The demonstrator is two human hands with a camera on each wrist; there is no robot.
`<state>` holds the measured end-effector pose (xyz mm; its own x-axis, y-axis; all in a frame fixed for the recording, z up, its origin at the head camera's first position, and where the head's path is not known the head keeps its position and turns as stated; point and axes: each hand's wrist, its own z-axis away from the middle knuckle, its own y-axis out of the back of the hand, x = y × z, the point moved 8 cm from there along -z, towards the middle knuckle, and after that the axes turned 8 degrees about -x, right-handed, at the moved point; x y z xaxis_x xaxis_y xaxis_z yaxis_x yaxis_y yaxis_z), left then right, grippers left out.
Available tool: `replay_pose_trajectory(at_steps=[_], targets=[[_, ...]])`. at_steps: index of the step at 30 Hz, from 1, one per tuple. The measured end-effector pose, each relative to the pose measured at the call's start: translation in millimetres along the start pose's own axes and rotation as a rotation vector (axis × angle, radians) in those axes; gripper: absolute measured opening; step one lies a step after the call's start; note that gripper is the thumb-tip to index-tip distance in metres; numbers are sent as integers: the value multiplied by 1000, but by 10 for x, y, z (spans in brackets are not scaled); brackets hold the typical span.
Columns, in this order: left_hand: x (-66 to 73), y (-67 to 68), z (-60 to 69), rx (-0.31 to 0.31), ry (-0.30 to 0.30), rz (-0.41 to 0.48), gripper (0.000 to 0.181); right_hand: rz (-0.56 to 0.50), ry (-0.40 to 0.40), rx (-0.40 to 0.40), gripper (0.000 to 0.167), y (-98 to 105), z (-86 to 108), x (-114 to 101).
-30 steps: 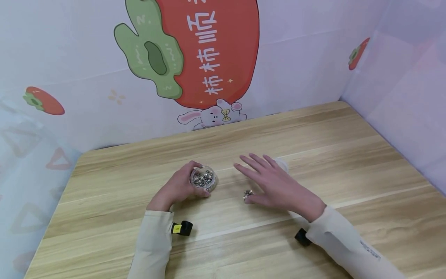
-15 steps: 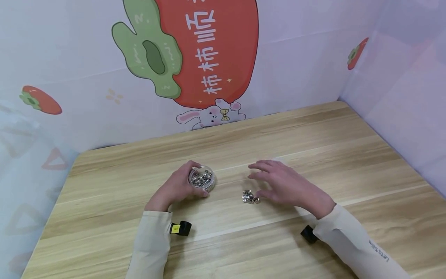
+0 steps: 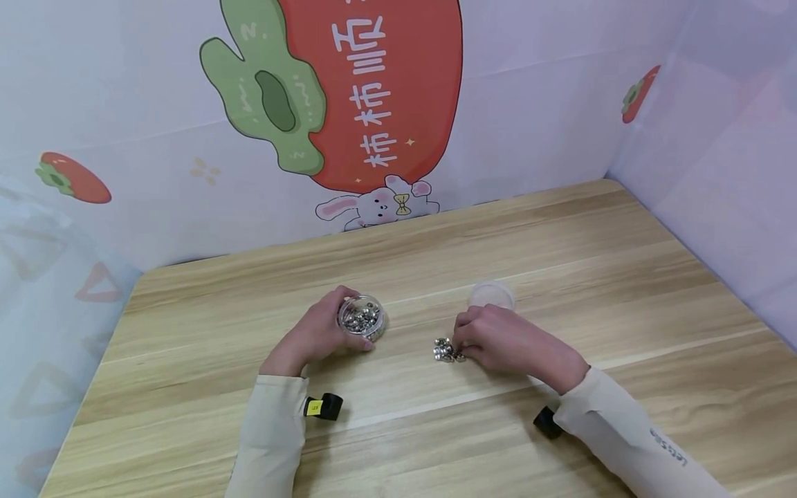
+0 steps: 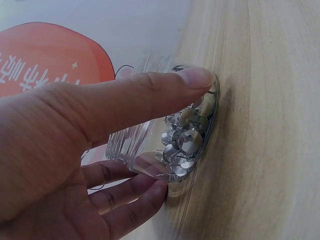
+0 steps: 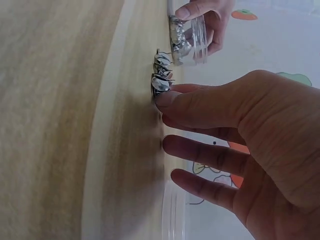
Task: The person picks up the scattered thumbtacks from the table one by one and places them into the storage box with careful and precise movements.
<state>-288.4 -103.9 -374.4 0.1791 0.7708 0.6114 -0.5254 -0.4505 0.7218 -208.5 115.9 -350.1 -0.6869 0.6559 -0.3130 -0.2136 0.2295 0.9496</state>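
Observation:
A clear round jar [image 4: 142,142] part full of silver thumbtacks [image 4: 190,142] stands open-topped on the table. My left hand [image 3: 317,328] holds it from the left, thumb along the near side and fingers round the far side. To the right of the jar lies a small pile of thumbtacks [image 3: 443,350]. Over the pile's right edge, my right hand [image 3: 498,339] is bent down, thumb and index fingertips at a thumbtack [image 5: 160,83], seemingly pinching it; the contact is partly hidden. Its other fingers [image 5: 205,152] are spread apart in the right wrist view.
Just beyond my right hand lies a translucent round lid [image 3: 492,293] on the wooden table [image 3: 398,443]. Printed cloth walls [image 3: 535,111] stand along the table's back and sides.
My right hand drew back to the right with spread fingers, uncovering the pile, then came down on its right edge with fingers bent. The left hand and jar stay nearly still.

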Motion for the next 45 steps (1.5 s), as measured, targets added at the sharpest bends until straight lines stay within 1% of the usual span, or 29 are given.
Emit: replay_pose_trajectory(at_steps=[4,10,14,17,20,25,29,34,37,39,42,45], targets=[[-6,2,1,1,-4,-1,84,17,0,9,12,-13,-11,-3],[-21,4,17,0,7,10,85,39,-4,11,13,-27,-32,-8],[-35,-1,28,-3,15,14,85,56,1,24,10,-6,-35,-29],[-40,-4,35,-5,17,19,86,70,9,68,7,84,-27,-70],[-42,-2,36,-3,18,21,86,87,9,136,5,235,4,-113],[-44,2,41,-6,20,22,85,72,-16,212,8,440,77,-137],[-55,-1,52,-7,27,23,85,35,-32,230,9,494,99,-138],[-37,-10,41,-9,18,25,85,3,-53,211,8,503,77,-134],[-9,-1,26,-4,4,14,84,-9,-72,191,8,526,23,-146],[6,6,21,-2,-3,14,84,-22,-80,178,8,542,-49,-170],[15,14,14,-4,-11,18,84,-40,-74,164,7,555,-218,-233],[9,8,11,-12,-4,44,84,-56,-58,159,6,545,-446,-303]])
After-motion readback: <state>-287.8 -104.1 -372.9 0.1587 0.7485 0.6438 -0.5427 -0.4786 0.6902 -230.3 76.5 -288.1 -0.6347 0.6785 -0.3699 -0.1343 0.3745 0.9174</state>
